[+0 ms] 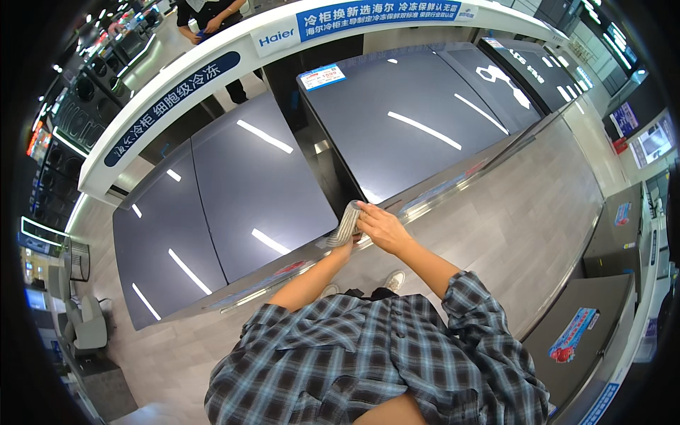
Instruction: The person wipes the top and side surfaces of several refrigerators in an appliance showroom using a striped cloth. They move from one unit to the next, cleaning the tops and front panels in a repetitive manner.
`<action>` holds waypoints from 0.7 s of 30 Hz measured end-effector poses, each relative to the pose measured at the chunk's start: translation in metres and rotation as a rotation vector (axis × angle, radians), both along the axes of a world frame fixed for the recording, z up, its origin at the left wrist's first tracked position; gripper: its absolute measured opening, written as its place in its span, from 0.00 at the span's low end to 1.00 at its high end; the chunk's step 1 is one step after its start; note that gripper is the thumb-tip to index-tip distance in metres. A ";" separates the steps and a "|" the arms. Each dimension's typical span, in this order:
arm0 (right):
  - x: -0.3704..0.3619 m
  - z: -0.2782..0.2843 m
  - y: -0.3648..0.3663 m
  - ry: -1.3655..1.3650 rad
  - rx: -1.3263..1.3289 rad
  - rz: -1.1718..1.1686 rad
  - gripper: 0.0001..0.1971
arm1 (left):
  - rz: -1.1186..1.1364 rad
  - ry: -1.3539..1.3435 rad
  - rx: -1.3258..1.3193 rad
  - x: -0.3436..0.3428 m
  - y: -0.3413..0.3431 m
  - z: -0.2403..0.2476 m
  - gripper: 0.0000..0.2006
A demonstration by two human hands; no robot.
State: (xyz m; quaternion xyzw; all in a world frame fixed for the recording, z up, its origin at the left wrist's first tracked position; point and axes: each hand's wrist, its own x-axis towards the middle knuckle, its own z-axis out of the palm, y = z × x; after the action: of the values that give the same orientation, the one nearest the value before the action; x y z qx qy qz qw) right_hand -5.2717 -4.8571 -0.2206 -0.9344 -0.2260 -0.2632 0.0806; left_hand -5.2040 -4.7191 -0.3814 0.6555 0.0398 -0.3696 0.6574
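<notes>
A grey-and-white striped cloth (345, 225) hangs between my hands, in front of the gap between two dark freezers. Its upper end is pinched in the fingers of my right hand (383, 228). My left hand (343, 251) is at the lower end of the cloth, closed on it, with most of its fingers hidden behind the folds. To the left of the cloth is the glossy blue-grey lid of the left chest freezer (248, 177). The lid of the right chest freezer (411, 120) lies just beyond my right hand.
A white display rail with blue panels (234, 53) curves behind the freezers. Past it stands a person in dark clothes (210, 18). More freezers (581, 333) line the right side. A grey chair (88, 322) is at far left. Grey floor (510, 234) stretches to my right.
</notes>
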 end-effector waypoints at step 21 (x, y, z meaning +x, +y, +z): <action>0.009 -0.005 -0.152 0.434 0.214 -0.535 0.39 | -0.190 -1.157 0.976 -0.005 -0.101 0.195 0.17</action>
State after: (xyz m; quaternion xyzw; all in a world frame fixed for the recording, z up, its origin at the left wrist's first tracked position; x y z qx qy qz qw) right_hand -5.2630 -5.0091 -0.2254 -0.9809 0.0778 -0.0924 0.1522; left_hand -5.2087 -4.8206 -0.1863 0.9616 -0.2088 0.0372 0.1743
